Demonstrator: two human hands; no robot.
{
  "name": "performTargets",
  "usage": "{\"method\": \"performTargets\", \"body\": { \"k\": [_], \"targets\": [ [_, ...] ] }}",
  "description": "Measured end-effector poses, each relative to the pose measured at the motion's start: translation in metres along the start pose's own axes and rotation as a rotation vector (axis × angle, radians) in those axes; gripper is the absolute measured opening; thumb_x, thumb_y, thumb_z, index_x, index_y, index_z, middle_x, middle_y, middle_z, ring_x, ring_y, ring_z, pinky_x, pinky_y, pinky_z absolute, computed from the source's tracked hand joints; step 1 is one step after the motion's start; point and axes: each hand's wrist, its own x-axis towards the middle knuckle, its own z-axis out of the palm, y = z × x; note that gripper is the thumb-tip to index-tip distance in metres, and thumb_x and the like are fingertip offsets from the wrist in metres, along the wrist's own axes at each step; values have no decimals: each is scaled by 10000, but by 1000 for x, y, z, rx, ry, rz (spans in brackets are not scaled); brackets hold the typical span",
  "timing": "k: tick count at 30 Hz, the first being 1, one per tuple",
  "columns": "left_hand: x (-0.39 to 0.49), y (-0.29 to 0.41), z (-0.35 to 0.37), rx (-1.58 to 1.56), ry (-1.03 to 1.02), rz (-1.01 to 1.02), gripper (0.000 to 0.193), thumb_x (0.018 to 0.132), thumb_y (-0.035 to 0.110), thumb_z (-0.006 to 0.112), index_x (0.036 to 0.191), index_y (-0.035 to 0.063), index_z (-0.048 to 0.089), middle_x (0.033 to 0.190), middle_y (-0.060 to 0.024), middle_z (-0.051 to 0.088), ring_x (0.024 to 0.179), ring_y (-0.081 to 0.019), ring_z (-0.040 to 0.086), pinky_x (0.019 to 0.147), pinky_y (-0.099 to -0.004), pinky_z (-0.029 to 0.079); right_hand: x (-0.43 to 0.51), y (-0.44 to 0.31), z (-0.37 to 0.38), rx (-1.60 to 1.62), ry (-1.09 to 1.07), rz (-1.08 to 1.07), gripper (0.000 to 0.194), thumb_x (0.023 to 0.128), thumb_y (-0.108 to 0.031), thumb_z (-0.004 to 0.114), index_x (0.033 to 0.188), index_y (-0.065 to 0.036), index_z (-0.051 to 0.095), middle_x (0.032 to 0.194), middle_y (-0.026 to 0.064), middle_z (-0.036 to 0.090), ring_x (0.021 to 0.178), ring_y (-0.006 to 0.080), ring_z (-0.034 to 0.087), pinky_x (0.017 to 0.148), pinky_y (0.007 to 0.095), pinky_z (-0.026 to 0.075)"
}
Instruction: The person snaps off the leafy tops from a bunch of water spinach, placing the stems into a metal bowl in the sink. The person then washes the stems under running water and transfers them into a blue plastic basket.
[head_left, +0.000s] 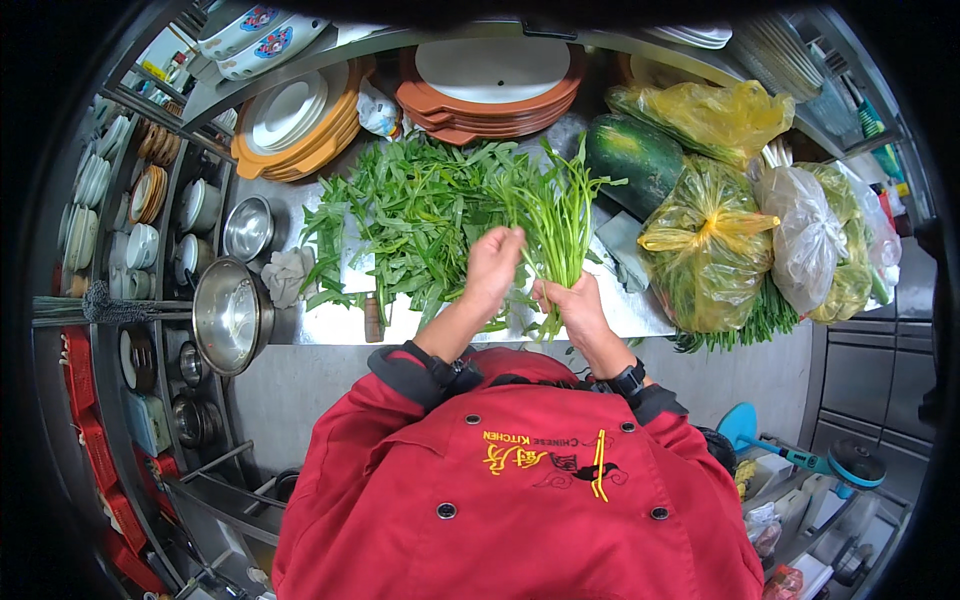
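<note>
My right hand (576, 304) grips a bunch of long green stems (559, 232), probably water spinach, with the leafy tips pointing away from me. Just left of it, my left hand (491, 266) has its thumb and fingers pinched on a thin green stem beside the bunch. A wide heap of loose leafy greens (420, 217) covers the steel table (330, 326) ahead and to the left. At the table's near edge a brown wooden handle (373, 319) sticks out; greens hide whatever it belongs to.
Right of my hands are a folded cloth (624, 247), a large green melon (634, 161) and tied bags of vegetables (709, 259). Stacked platters (487, 97) stand behind the heap. At left are a metal bowl (249, 225), a crumpled cloth (289, 276) and a steel basin (232, 315).
</note>
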Motion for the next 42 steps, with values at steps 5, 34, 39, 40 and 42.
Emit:
{"method": "performTargets", "body": {
  "k": [5,34,39,40,42],
  "targets": [
    [51,7,-44,450,379,334,299,913,224,526,701,17,572,599,-65,586,528,-146,504,507,-311,401,-9,-3,-5,-6,1,31,50,774,-16,625,815,9,611,673,65,607,504,103,505,471,233,382],
    [27,19,-87,1452,368,602,563,747,172,715,1257,64,503,1359,-164,414,1129,-345,417,933,-466,364,-23,-26,-58,344,35,19,126,778,-79,637,815,-9,539,591,69,529,422,121,438,410,233,341],
    [-7,2,-10,726,-271,473,605,777,196,689,1314,44,454,1373,-225,392,1247,-360,421,983,-384,412,-18,-18,-44,304,-35,85,99,779,-74,637,788,-7,564,604,67,548,431,116,454,421,230,358],
    [-8,-2,-1,756,-289,406,562,783,149,670,1301,57,472,1285,-196,477,1103,-329,518,900,-371,451,-17,-16,-40,286,-41,103,98,780,-74,636,793,-7,566,604,67,549,433,115,458,421,231,360],
    [-6,-11,4,860,-305,385,451,792,82,630,1229,68,522,1124,-174,588,927,-315,621,796,-371,495,-16,-13,-37,291,-68,126,101,779,-76,639,804,-6,571,608,66,554,442,115,470,422,235,366]
  ]
}}
